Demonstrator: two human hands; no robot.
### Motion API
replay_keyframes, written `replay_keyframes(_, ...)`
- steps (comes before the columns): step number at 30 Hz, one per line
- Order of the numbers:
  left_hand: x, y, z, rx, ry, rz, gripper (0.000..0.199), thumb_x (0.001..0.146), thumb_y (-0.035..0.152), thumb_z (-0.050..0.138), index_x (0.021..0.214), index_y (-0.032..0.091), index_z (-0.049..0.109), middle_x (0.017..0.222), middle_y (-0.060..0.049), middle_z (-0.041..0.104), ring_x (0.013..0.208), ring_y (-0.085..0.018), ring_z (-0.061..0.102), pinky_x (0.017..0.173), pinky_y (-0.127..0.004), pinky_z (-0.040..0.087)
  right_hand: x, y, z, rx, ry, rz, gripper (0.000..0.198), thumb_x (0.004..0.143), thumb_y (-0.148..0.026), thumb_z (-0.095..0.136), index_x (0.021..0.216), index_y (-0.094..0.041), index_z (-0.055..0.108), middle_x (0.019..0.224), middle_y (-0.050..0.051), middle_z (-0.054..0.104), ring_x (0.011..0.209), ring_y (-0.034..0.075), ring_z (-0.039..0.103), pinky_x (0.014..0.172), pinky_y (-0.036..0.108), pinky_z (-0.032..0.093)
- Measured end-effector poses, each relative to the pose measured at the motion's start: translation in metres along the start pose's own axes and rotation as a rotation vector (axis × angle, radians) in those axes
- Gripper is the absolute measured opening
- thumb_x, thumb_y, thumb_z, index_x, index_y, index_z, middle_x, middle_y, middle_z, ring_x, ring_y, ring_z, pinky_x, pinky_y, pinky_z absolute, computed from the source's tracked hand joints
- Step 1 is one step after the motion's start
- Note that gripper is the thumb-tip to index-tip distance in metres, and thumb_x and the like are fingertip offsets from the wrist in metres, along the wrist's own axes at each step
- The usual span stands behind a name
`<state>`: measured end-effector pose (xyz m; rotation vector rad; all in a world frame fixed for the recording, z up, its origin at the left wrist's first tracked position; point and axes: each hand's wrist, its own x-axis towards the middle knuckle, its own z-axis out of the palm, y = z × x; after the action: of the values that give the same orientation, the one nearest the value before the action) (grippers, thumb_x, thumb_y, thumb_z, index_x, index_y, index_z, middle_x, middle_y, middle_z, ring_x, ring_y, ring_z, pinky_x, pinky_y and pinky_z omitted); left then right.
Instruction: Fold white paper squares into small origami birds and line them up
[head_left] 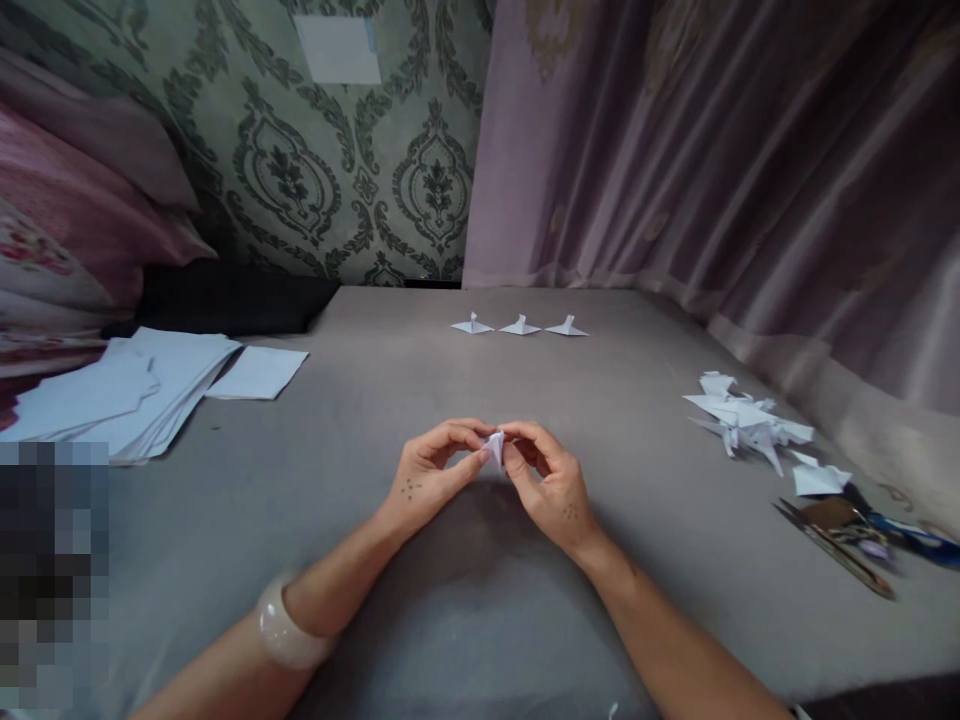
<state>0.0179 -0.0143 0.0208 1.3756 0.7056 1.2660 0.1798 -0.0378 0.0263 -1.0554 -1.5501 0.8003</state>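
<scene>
A small piece of folded white paper [495, 450] is pinched between both of my hands, above the middle of the grey surface. My left hand [439, 465] grips its left side with thumb and fingertips, and a pale bangle circles that wrist. On the right side, my right hand [551, 480] holds it between thumb and index finger. The fingertips hide part of the paper. Farther back, three folded paper cranes [520, 325] stand in a row with their wings spread.
Stacked white sheets [180, 375] lie at the left, with a smaller paper square [259, 373] beside them. To the right is a heap of folded paper pieces [750, 415]. Nearer on that side lie tweezers or scissors [836, 550] and a blue-handled tool [915, 538]. Curtains [675, 150] border the right.
</scene>
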Motion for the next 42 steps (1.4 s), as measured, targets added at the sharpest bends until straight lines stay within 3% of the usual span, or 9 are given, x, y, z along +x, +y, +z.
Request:
replay_keyframes(13, 0.0, -0.001, -0.001, 0.031, 0.001, 0.007, 0.004, 0.076, 0.017, 0.07, 0.079, 0.017, 0.067, 0.104, -0.008, 0.066, 0.103, -0.019, 0.059, 0.096, -0.035, 0.043, 0.004, -0.005, 0.0, -0.056, 0.025, -0.051, 0.005, 0.087, -0.024, 0.058, 0.09, -0.022, 0.06, 0.092, 0.004, 0.059, 0.081, 0.014, 0.06, 0.069, 0.027, 0.053)
replay_keyframes(33, 0.001, -0.002, 0.004, 0.107, 0.02, 0.141, 0.006, 0.081, 0.02, 0.066, 0.079, 0.017, 0.061, 0.084, -0.004, 0.055, 0.082, -0.014, 0.054, 0.077, -0.027, 0.047, 0.004, -0.004, 0.0, -0.119, 0.069, -0.12, 0.011, 0.087, -0.024, 0.058, 0.096, -0.023, 0.064, 0.095, 0.004, 0.059, 0.078, 0.012, 0.06, 0.068, 0.026, 0.052)
replay_keyframes(42, -0.001, -0.009, 0.006, 0.211, 0.083, 0.14, 0.012, 0.082, 0.027, 0.064, 0.08, 0.017, 0.057, 0.105, -0.008, 0.054, 0.096, -0.017, 0.055, 0.081, -0.027, 0.047, 0.004, 0.008, 0.007, -0.133, 0.172, -0.114, 0.011, 0.087, -0.029, 0.058, 0.089, -0.021, 0.064, 0.09, 0.004, 0.061, 0.072, 0.013, 0.06, 0.06, 0.024, 0.05)
